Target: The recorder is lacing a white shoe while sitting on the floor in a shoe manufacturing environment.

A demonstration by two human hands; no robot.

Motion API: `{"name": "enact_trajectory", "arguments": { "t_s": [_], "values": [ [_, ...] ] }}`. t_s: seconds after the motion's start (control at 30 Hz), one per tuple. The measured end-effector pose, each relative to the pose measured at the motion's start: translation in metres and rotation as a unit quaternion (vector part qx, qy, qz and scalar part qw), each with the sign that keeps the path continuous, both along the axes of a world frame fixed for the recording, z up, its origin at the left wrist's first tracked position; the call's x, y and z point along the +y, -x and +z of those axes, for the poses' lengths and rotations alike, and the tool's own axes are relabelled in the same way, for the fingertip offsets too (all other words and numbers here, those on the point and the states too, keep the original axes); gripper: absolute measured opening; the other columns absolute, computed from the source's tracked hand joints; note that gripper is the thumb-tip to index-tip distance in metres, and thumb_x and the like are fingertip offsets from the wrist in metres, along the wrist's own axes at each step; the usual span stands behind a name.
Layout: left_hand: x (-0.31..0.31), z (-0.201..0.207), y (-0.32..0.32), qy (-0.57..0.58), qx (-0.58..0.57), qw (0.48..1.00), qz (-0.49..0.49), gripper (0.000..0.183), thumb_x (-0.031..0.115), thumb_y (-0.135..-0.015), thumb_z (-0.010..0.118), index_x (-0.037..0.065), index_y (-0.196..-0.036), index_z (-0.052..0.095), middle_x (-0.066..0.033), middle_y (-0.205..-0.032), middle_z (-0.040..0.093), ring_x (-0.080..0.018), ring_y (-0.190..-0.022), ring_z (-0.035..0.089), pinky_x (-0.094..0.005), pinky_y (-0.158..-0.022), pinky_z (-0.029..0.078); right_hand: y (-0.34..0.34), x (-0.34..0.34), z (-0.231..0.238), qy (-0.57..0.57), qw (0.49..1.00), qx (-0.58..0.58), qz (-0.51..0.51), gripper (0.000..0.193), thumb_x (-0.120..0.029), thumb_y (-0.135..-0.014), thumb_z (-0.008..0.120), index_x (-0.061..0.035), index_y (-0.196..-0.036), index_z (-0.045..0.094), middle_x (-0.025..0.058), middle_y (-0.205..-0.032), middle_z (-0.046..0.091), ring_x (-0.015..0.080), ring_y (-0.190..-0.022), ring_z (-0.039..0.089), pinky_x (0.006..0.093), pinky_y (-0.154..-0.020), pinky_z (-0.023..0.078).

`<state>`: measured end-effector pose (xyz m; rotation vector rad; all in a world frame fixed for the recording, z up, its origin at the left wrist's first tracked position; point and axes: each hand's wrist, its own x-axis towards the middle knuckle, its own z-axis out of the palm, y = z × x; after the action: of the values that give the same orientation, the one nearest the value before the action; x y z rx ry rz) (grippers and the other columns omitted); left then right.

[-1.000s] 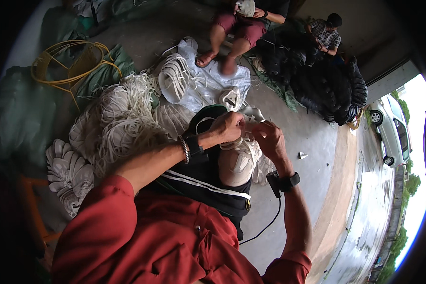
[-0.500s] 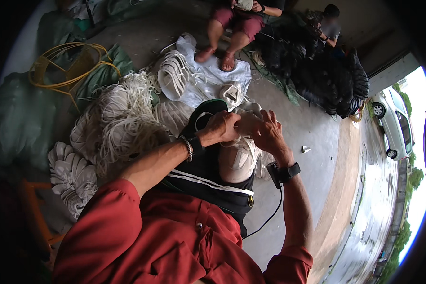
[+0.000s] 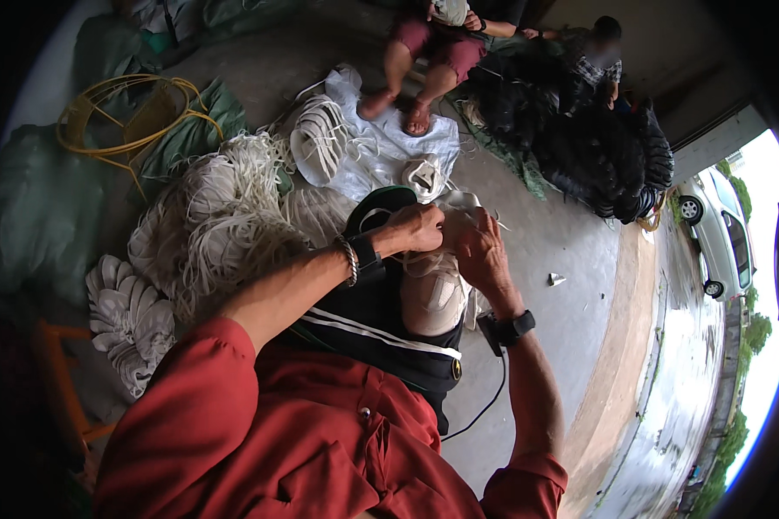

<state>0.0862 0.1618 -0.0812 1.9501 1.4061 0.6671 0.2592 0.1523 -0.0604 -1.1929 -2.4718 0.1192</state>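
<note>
A pale beige-white shoe upper (image 3: 433, 303) with loose white laces lies across my lap, on dark cloth with white stripes (image 3: 381, 333). At its far end my left hand (image 3: 414, 229) is closed, its fingertips pinched together against the upper. What they pinch is too small and partly hidden to tell. My right hand (image 3: 485, 255) is wrapped round the right side of the upper's far end, fingers bent over it. Thin lace ends stick out around both hands.
A tangled heap of white uppers and laces (image 3: 225, 208) lies to my left, with a fanned stack of uppers (image 3: 130, 320) nearer. Ahead is a white sack (image 3: 381, 138) beside a seated person's feet. Black uppers (image 3: 580, 147) are piled at the far right near another person.
My left hand has closed tighter and shifted slightly at the upper's far end. My right hand has moved slightly down and left. The far-right person has sat up and stretched out an arm.
</note>
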Motion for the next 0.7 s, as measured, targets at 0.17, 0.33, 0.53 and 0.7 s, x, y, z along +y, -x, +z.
{"name": "enact_trajectory", "arguments": {
  "t_s": [0.17, 0.33, 0.53, 0.7],
  "values": [
    [-0.003, 0.005, -0.013, 0.000, 0.073, 0.997, 0.031, 0.024, 0.014, -0.066, 0.057, 0.001, -0.086, 0.062, -0.0206, -0.088, 0.062, -0.0362, -0.085, 0.060, -0.0402, -0.074, 0.048, 0.001, -0.002, -0.008, 0.002, 0.999, 0.042, -0.028, 0.024, -0.006, -0.073, 0.056, -0.0038, -0.096, 0.060, 0.0219, -0.115, 0.049, 0.0386, -0.111, 0.042, 0.0437, -0.093, 0.036],
    [-0.012, 0.007, -0.006, -0.079, -0.011, 0.995, 0.054, 0.014, 0.010, -0.065, 0.056, 0.003, -0.076, 0.062, -0.0195, -0.073, 0.060, -0.0337, -0.074, 0.061, -0.0400, -0.066, 0.047, -0.017, 0.013, 0.010, 0.125, 0.971, 0.203, -0.029, 0.020, -0.010, -0.069, 0.063, -0.0068, -0.088, 0.064, 0.0216, -0.113, 0.053, 0.0396, -0.110, 0.044, 0.0433, -0.092, 0.037],
    [-0.013, 0.030, 0.053, -0.079, -0.078, 0.991, 0.068, 0.014, 0.011, -0.067, 0.055, 0.001, -0.058, 0.050, -0.0066, -0.048, 0.047, -0.0137, -0.043, 0.047, -0.0313, -0.041, 0.038, 0.009, 0.006, 0.002, 0.004, 1.000, 0.011, 0.024, 0.014, -0.016, -0.064, 0.067, -0.0131, -0.077, 0.066, 0.0142, -0.122, 0.045, 0.0408, -0.121, 0.030, 0.0516, -0.094, 0.027],
    [-0.051, 0.011, 0.073, 0.255, -0.208, 0.943, 0.058, 0.022, 0.024, -0.080, 0.061, 0.005, -0.073, 0.053, -0.0024, -0.051, 0.050, -0.0080, -0.036, 0.046, -0.0205, -0.031, 0.033, 0.054, -0.002, 0.014, -0.015, 0.996, 0.078, 0.027, 0.009, -0.013, -0.064, 0.065, -0.0092, -0.071, 0.063, 0.0159, -0.123, 0.044, 0.0409, -0.122, 0.028, 0.0525, -0.092, 0.026]
  ]
}}
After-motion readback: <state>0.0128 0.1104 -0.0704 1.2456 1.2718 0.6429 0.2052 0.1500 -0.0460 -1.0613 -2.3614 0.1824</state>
